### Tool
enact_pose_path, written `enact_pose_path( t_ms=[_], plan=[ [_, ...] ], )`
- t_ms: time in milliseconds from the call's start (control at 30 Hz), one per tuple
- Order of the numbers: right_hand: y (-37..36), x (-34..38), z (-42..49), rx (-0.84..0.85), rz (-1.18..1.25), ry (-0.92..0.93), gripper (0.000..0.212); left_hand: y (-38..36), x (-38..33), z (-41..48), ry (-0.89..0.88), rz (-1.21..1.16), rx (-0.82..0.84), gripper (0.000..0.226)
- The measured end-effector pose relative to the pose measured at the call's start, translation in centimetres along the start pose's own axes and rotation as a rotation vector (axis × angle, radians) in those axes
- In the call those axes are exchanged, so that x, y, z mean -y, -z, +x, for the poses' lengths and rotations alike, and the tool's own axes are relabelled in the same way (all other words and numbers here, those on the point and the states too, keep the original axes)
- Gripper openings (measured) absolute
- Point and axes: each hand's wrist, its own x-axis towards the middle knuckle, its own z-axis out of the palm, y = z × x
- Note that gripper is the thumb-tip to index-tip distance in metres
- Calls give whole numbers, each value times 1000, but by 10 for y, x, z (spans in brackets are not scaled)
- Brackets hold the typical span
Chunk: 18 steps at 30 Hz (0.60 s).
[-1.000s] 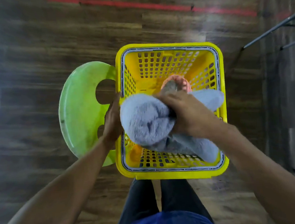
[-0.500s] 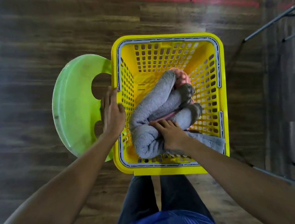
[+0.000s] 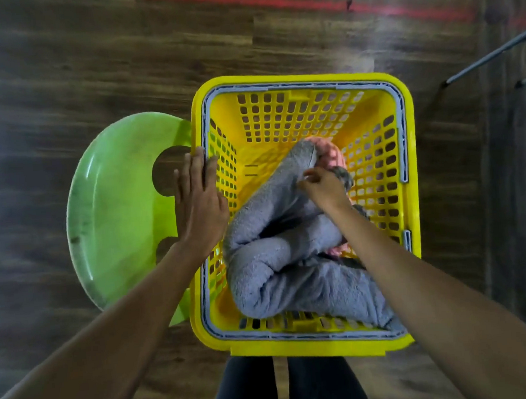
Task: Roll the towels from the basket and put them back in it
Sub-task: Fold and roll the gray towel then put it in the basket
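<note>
Wood floor (image 3: 56,74), yellow basket (image 3: 293,79): grey rolled towels (image 3: 293,278) inside, right hand (image 3: 323,188) pinches one, left hand (image 3: 201,210) flat on left rim; likely near done.

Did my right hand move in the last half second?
Yes: right hand went from the basket's near wall toward its far wall, by the pink towel.

Basket (image 3: 296,78): yellow moulded plastic, smooth, semi-gloss, with a grey plastic strip along the rim. Grey towels (image 3: 280,279): terry cloth, matt, nubby pile. Pink towel (image 3: 330,150): cloth, matt (weave too blurred to read). Stool (image 3: 121,210): green plastic, glossy, dark scuffs. Floor (image 3: 88,71): dark wood-grain planks, faint sheen. Rods (image 3: 492,55): look like dull metal.
</note>
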Motion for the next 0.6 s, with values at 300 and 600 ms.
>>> enact_pose_path(
  t_ms=[300, 600],
  plan=[
    [-24, 46, 86, 350, -648, 489, 38, -15, -3, 5, 46, -29, -37, 71],
    [-24, 32, 77, 394, -881, -127, 51, -10, -5, 6, 54, -42, 0, 68]
  ],
)
